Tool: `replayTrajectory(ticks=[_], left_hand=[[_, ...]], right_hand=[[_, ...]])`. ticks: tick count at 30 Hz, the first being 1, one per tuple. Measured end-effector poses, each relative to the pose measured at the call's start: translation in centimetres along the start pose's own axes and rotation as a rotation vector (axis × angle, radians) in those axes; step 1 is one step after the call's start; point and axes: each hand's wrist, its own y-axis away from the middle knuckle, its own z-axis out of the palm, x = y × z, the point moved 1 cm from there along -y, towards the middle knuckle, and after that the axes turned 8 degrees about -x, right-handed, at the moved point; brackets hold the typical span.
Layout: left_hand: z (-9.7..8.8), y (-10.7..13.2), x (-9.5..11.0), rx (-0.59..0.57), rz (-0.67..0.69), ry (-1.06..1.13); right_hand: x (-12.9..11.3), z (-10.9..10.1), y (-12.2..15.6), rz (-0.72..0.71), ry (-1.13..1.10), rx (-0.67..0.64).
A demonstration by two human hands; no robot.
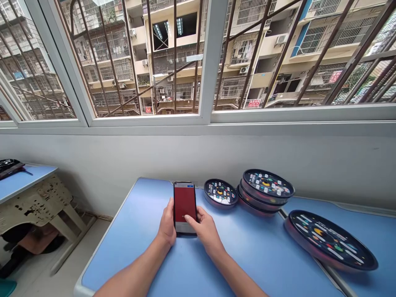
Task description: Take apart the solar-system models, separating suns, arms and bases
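A smartphone [185, 202] with a dark red screen stands upright between my hands, above the blue table [130, 231]. My left hand [167, 222] wraps around its left edge. My right hand [206, 229] grips the right edge, its thumb lying over the lower part of the screen. Just right of the phone sits a round black tin [220, 193] with a printed lid. Beyond it is a stack of similar round tins [267, 183], and a further round tin [331, 239] lies nearer on the right.
Behind the table runs a white wall [117, 156] beneath barred windows. A second blue table [27, 177] at the left carries a dark object [10, 167]. Under it a person's arm [38, 241] shows. A seam [329, 274] divides the tabletop at right.
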Motion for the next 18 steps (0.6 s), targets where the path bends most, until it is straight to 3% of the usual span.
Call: replayTrajectory(ticks=[10, 18], left_hand=[[0.01, 0.07, 0.05, 0.016, -0.002, -0.002], [-0.21, -0.04, 0.13, 0.002, -0.076, 0.05]], right_hand=[[0.11, -0.01, 0.02, 0.015, -0.002, -0.003], [-0.28, -0.22, 0.31, -0.004, -0.121, -0.105]])
